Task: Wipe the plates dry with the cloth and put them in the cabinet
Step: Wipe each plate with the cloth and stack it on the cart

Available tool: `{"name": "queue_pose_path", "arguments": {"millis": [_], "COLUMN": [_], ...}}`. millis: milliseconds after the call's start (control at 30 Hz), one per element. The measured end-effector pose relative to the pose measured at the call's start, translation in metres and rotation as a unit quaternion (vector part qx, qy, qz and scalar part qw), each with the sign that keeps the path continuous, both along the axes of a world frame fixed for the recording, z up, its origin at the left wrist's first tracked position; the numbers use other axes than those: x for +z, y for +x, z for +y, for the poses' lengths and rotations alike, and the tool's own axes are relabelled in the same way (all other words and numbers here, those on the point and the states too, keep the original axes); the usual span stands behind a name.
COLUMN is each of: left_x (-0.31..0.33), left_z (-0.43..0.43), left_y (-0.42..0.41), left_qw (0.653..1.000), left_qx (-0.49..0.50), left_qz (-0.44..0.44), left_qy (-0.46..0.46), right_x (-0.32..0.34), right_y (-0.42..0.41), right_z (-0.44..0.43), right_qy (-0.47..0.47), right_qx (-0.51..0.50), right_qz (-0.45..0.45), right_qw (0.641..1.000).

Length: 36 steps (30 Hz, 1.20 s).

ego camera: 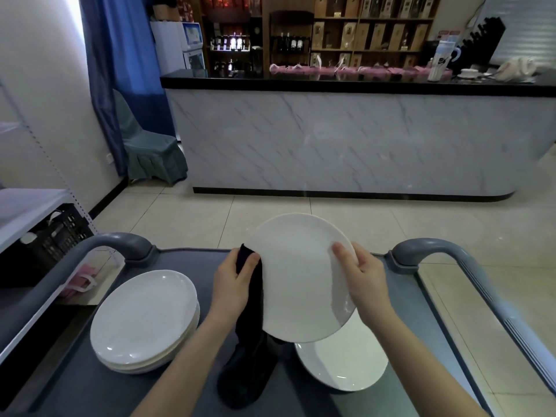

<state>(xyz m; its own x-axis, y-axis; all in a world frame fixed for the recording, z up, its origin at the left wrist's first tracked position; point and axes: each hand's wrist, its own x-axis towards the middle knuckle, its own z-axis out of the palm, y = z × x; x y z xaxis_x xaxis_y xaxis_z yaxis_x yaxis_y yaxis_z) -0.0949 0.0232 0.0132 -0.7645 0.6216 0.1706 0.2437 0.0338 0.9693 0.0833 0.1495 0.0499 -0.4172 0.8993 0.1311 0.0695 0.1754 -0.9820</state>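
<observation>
- White glazed stack of plates [144, 320]: rests at the left of the grey matte surface [75, 386]. Round, shallow, glossy. The plate count cannot be told.
- Left hand [233, 284]: fingers curled round the cloth [251, 326], thumb pressing it onto the left rim of the held plate [298, 278]. Recommended: sweep the cloth in arcs from rim to centre, then cover the underside.
- Cloth: black, soft and limp. Its tail hangs down to the surface, so gather the slack to prevent dragging.
- Held plate: white, smooth, circular, raised above the surface between both hands and tilted toward the camera. Wet glaze is judged slippery.
- Right hand [365, 284]: thumb on the plate face, fingers behind, pinching the right rim. Recommended: rotate the plate here to feed a fresh edge to the cloth.
- 1 further plate [343, 365]: lies flat on the surface, below the held plate.
</observation>
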Motion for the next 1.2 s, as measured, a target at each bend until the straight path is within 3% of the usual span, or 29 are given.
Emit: {"name": "queue_pose_path", "arguments": {"millis": [167, 267, 367, 500, 567, 667, 733, 833, 933, 1000, 1100, 1200], "left_x": [0.029, 0.035, 0.026, 0.004, -0.008, -0.01, -0.002, 0.015, 0.022, 0.02, 0.009, -0.005], "left_z": [0.009, 0.014, 0.012, 0.009, 0.006, 0.0, -0.003, 0.0, 0.005, 0.005, 0.002, 0.0], "left_y": [-0.008, -0.005, -0.01, -0.002, 0.005, 0.002, -0.006, -0.009, -0.004, -0.002, -0.002, 0.009], "left_qw": [0.986, 0.973, 0.992, 0.997, 0.993, 0.995, 0.999, 0.992, 0.976, 0.981, 0.995, 0.997], "left_qx": [-0.121, -0.173, -0.088, 0.002, 0.032, 0.029, 0.004, -0.091, -0.159, -0.144, -0.038, 0.071], "left_qz": [0.108, 0.14, 0.086, -0.081, -0.113, -0.092, -0.031, 0.076, 0.122, 0.109, 0.074, 0.009], "left_qy": [-0.03, -0.066, -0.039, 0.018, 0.013, 0.02, 0.017, -0.041, -0.081, -0.076, -0.054, -0.025], "right_x": [0.023, 0.023, 0.016, -0.006, -0.014, -0.01, -0.001, 0.012, 0.011, 0.008, 0.003, -0.006], "right_y": [0.0, -0.006, -0.004, -0.012, -0.013, 0.0, 0.007, 0.002, -0.008, -0.009, -0.006, -0.009], "right_z": [0.015, 0.01, 0.006, -0.011, -0.013, 0.001, 0.015, 0.022, 0.014, 0.01, 0.008, -0.003], "right_qy": [0.107, 0.116, 0.092, -0.053, -0.067, 0.014, 0.053, 0.106, 0.167, 0.162, 0.12, 0.017], "right_qx": [0.154, 0.198, 0.104, -0.086, -0.091, -0.001, 0.078, 0.196, 0.232, 0.207, 0.108, -0.027], "right_qz": [-0.148, -0.168, -0.093, 0.069, 0.06, -0.027, -0.068, -0.161, -0.212, -0.183, -0.106, 0.021], "right_qw": [0.971, 0.959, 0.986, 0.993, 0.992, 1.0, 0.993, 0.961, 0.935, 0.947, 0.981, 0.999]}}
